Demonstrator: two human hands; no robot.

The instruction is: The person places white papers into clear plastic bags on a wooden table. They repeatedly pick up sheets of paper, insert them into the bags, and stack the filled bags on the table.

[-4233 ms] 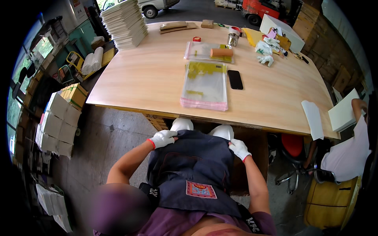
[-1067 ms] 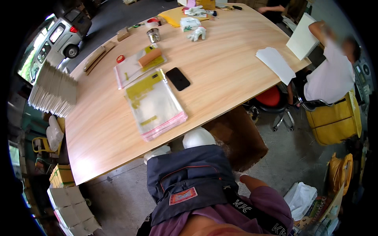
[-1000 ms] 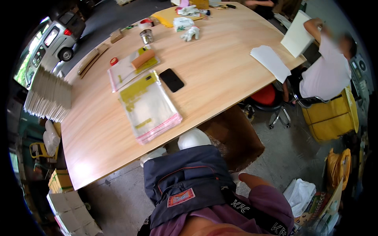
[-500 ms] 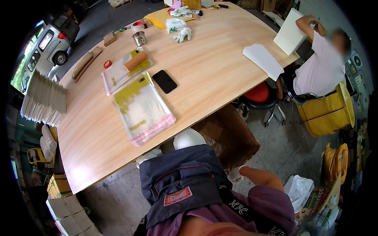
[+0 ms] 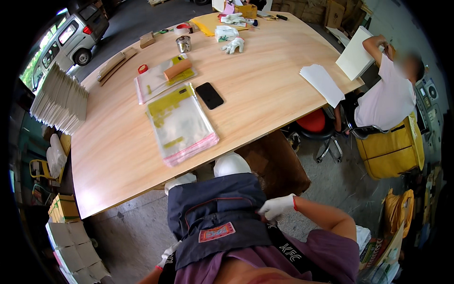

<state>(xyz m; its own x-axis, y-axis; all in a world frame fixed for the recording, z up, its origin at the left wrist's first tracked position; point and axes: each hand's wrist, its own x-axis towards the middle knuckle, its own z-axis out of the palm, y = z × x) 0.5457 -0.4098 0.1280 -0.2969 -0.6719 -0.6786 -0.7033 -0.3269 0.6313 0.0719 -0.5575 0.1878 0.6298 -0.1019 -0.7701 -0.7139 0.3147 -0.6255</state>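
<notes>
Two gloved hands, one dark apron (image 5: 217, 201) on the wearer's lap, just off the near edge of the tabletop (image 5: 269, 71). Right hand (image 5: 278, 207) at the apron's right side, fingers bent inward against it; can't tell if they pinch cloth. Left hand (image 5: 169, 252) by the apron's lower left side, partly hidden, finger state can't tell. One red patch (image 5: 216, 232) on the apron.

Tabletop: two piles of clear bags, near pile (image 5: 182, 125) by the near edge, far pile (image 5: 156, 84) behind it with one orange roll (image 5: 177, 69) on top. One phone (image 5: 209, 95) just right of the near pile. One metal cup (image 5: 183, 44) toward the far edge. One seated co-worker (image 5: 385, 102) by the right corner.
</notes>
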